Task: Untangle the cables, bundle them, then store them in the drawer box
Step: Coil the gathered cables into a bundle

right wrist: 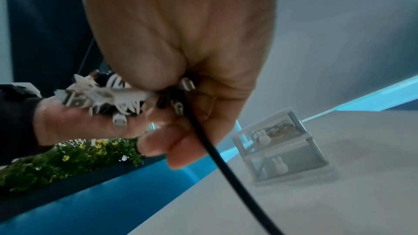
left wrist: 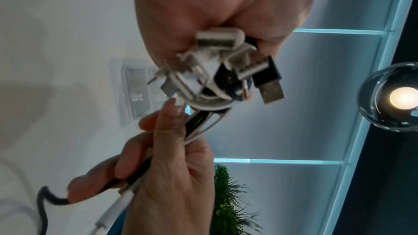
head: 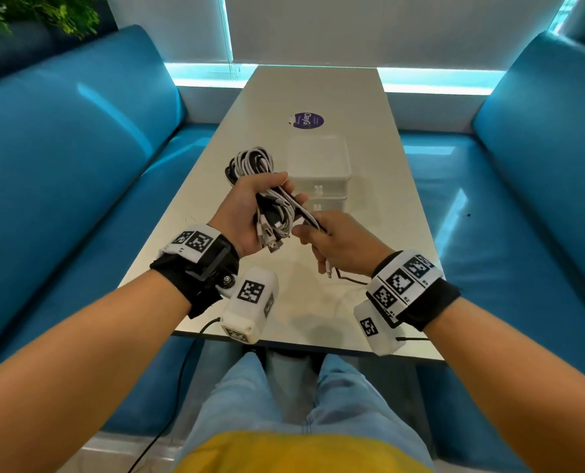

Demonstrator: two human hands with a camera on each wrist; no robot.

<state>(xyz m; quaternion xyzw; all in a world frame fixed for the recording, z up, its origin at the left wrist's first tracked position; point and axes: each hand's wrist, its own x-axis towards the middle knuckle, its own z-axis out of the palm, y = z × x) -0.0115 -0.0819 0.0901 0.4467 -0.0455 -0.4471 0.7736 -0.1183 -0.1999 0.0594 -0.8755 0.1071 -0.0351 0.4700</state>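
Observation:
A bunch of white and black cables is gripped in my left hand, held above the table; its loops stick out beyond the fist and several USB plugs hang out near the palm. My right hand is closed round a few cable ends drawn from that bunch, a white and a black one, whose tips poke out below the fist. The clear two-drawer box stands just beyond the hands; in the right wrist view the drawer box has both drawers closed, with something in the upper one.
The white table runs away from me between two blue benches. A purple sticker lies beyond the box. A thin black wire trails on the table by my right wrist. Plants stand at the left.

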